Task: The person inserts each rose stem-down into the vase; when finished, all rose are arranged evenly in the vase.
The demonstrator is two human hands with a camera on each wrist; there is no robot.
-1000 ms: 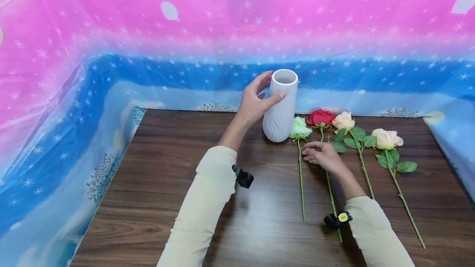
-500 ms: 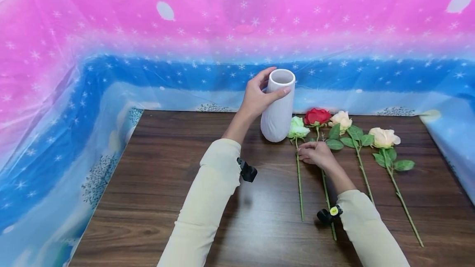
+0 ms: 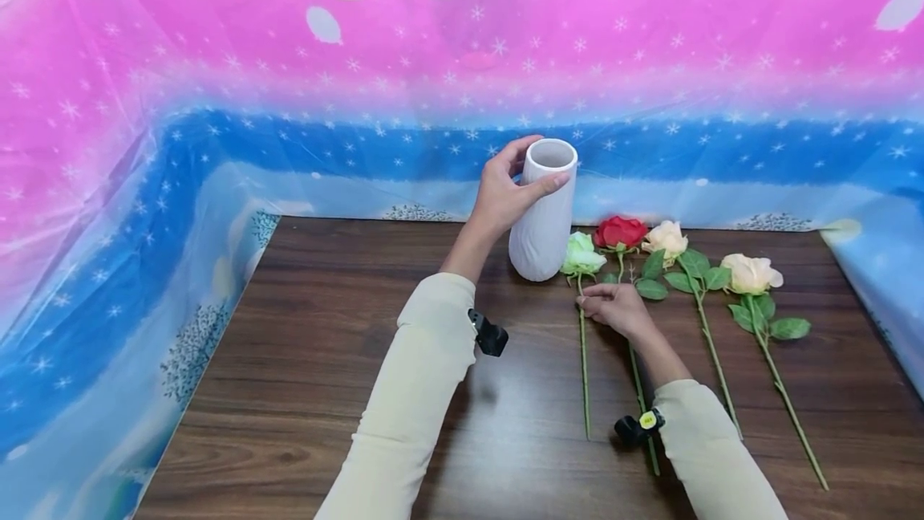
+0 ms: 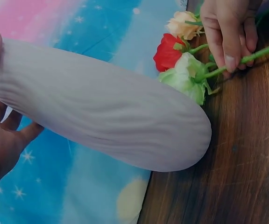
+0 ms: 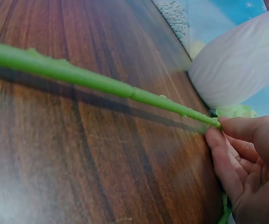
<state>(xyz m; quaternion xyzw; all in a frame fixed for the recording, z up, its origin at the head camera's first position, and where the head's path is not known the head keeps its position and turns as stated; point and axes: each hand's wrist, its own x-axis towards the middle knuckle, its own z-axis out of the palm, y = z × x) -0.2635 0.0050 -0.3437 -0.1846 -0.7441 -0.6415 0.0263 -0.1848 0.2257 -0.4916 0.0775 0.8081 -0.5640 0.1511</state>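
A white ribbed vase [image 3: 541, 223] stands upright near the table's back edge. My left hand [image 3: 500, 197] grips it just below the rim, thumb across the front and fingers round the far side. Beside the vase lies a pale green rose [image 3: 581, 253]; its stem [image 5: 88, 79] runs toward the front of the table. With thumb and fingertips, my right hand [image 3: 617, 307] pinches that stem a little below the bloom. The left wrist view shows the vase [image 4: 106, 107] from the side, and the pinching right hand [image 4: 232, 32] at top right.
A red rose [image 3: 621, 232] lies just right of the green one, its stem partly under my right arm. Two peach roses [image 3: 665, 239] with leaves lie farther right. The dark wooden table [image 3: 325, 327] meets a patterned cloth backdrop [image 3: 361, 151] behind.
My right hand has moved slightly left to the green rose's stem and now pinches it. My left hand keeps its hold on the vase, which stays in place.
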